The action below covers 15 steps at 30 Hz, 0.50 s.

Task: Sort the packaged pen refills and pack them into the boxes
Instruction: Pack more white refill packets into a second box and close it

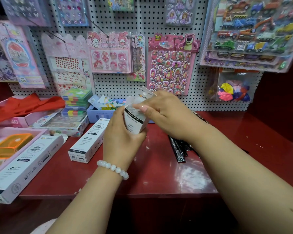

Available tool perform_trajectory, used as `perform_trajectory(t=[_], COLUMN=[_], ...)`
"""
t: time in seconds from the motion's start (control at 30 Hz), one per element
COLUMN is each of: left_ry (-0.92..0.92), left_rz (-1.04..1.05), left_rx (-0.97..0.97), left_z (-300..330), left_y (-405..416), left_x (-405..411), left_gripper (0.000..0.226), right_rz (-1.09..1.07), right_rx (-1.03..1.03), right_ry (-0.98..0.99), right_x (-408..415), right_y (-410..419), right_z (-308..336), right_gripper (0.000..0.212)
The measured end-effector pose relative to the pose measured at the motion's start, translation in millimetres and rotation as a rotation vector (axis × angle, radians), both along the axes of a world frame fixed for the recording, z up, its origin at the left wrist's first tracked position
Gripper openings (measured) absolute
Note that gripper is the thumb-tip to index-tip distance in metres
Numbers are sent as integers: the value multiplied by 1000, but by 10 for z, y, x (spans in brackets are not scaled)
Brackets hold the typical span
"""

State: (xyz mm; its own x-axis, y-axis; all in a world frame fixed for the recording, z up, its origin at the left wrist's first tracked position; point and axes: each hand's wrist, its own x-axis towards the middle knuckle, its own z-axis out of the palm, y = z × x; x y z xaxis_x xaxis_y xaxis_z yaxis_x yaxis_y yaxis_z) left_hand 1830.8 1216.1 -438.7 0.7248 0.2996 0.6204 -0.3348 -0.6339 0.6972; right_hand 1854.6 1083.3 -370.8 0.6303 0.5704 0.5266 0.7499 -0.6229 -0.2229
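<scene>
My left hand (120,134) grips a white refill box (136,119) from below and holds it upright above the red table (152,174). Its top flaps stand open. My right hand (161,112) pinches the box's top edge, thumb on the near flap. Two more white refill boxes lie flat on the table: one (90,141) just left of my left hand, a larger one (24,166) at the front left edge. A bundle of black packaged pen refills (178,149) lies on the table under my right forearm, partly hidden by it.
A purple bin (100,114) of small items stands behind the held box. Pink trays (0,130) with an orange case (12,146), red cloth (24,105) and stacked colourful cases (76,100) fill the left. A pegboard (142,22) of sticker sheets rises at the back.
</scene>
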Motion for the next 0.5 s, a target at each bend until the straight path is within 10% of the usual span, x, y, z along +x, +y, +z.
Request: perform_trajectory(t=[0.17,0.27,0.5], left_ry=[-4,4,14], left_rz=[15,19,23], left_rx=[34,51,58], left_z=[-9,-6,5], left_y=[0,-3,1], left_x=[6,10,3], left_gripper=[65,65,66], right_rz=[-23,-72,-208], right_rx=[90,376,145], right_ry=[112,-136,-372], right_x=[-22,-24,86], right_y=[-41,-100,-46], right_z=[39,121,219], right_gripper=[51,33,24])
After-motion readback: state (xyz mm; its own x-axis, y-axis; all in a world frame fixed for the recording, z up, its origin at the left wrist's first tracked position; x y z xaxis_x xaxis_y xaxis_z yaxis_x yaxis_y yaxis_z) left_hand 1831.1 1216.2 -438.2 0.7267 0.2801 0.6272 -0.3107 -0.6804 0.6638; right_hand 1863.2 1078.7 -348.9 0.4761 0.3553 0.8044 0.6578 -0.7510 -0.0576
